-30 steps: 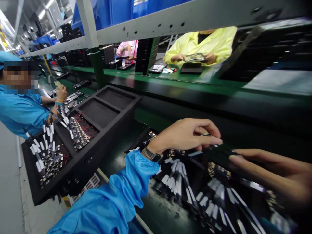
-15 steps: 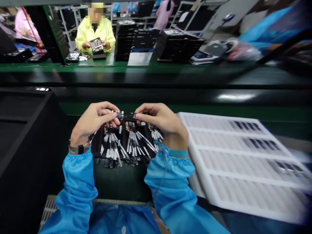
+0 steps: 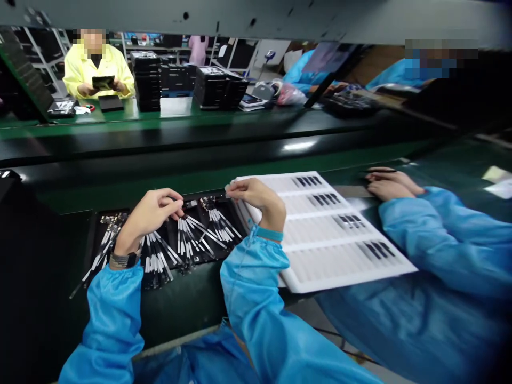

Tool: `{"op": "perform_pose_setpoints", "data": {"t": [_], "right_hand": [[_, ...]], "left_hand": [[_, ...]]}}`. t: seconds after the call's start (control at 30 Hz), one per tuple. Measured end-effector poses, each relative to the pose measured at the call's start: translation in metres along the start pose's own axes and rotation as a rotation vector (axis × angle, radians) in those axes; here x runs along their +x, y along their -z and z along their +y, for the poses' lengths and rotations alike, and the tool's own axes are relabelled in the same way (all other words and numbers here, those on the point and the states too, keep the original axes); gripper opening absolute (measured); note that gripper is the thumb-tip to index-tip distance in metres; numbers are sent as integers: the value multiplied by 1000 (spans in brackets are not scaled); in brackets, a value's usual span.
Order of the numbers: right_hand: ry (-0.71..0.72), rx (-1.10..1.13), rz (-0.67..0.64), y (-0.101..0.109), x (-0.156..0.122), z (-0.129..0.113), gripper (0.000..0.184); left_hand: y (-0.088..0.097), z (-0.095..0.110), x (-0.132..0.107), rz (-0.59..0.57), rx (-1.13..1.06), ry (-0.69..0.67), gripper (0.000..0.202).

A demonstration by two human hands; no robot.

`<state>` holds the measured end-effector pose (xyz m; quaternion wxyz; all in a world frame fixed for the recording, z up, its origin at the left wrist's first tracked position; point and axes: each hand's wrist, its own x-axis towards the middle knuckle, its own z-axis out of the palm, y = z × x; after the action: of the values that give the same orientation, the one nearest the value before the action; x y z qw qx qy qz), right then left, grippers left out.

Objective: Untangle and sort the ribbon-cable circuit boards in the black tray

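The left hand [image 3: 150, 213] was curled over the black tray [image 3: 96, 224], with the thumb and first finger closed together on something very small among the small parts [image 3: 188, 240]; the blur made it impossible to tell what exactly it pinched. These parts, each with a white strip like a tail, lay in loose fans across the tray, many crossing over one another. The right hand [image 3: 256, 197] was lifted just above the near left corner of the white tray [image 3: 344, 266], fingers bent and pinched at the tips. Whether something sat between those fingertips I cannot tell, because it was too small and unsharp. The white tray lay just beside the black tray and touched it or nearly so. It had 4 long rows, and each row showed a short group of dark pieces [image 3: 308, 181] near its far end, the rest being bare.

A co-worker's hand [image 3: 388, 184] rested beyond the far right corner of the white tray, with the blue sleeve [image 3: 432, 234] close along its right side.

In my judgement, the main risk was the tangle: lifting 1 part could drag neighbours by their strips and pull them off the tray. A weak pinch could also drop a piece onto the green belt [image 3: 200, 160], and a bump from the neighbour's sleeve could shift the white tray.
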<state>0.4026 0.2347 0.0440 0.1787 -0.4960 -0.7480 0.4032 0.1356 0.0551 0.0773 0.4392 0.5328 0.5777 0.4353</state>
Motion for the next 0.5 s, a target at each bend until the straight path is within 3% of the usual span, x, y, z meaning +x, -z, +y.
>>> {"op": "perform_pose_setpoints", "data": {"t": [0.27,0.5], "right_hand": [[-61,-93,48,-14,27,21,12],[-96,-155,7,-14,28,17,9]], "left_hand": [[22,7,-11,139,16,-7,26],[30,8,-18,194,9,-24,22]]}}
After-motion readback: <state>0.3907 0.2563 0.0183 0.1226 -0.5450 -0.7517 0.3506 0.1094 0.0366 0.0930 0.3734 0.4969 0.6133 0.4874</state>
